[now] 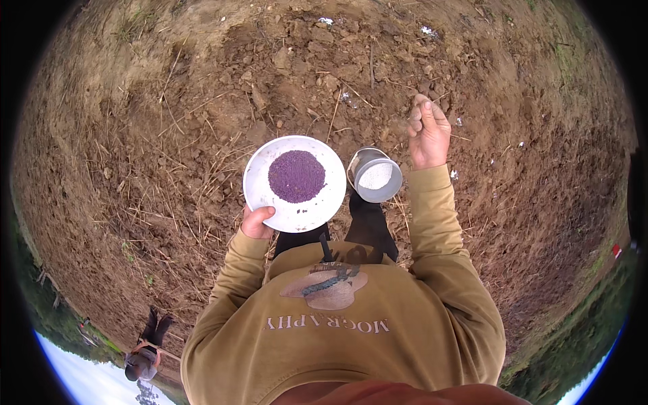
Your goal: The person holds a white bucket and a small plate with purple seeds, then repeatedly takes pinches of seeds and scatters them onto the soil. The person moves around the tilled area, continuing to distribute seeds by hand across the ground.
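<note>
My left hand (258, 223) grips the lower left rim of a round white bowl (309, 217), its thumb over the edge. A heap of small purple granules or seeds (296, 176) lies in the bowl. Right of the bowl, a grey bucket (387, 190) with white granular material (375, 176) inside appears by my legs; what supports it cannot be told. My right hand (429, 131) is raised over the soil, up and to the right of the bucket, fingers curled and thumb against them. Whether anything is pinched between its fingertips cannot be seen.
Brown, cloddy soil (202, 116) with dry straw stalks surrounds me. Small white patches (428, 31) dot the ground ahead and to the right. At the lower left, another person (142, 362) holds a long pole or tool handle. Green vegetation borders the field.
</note>
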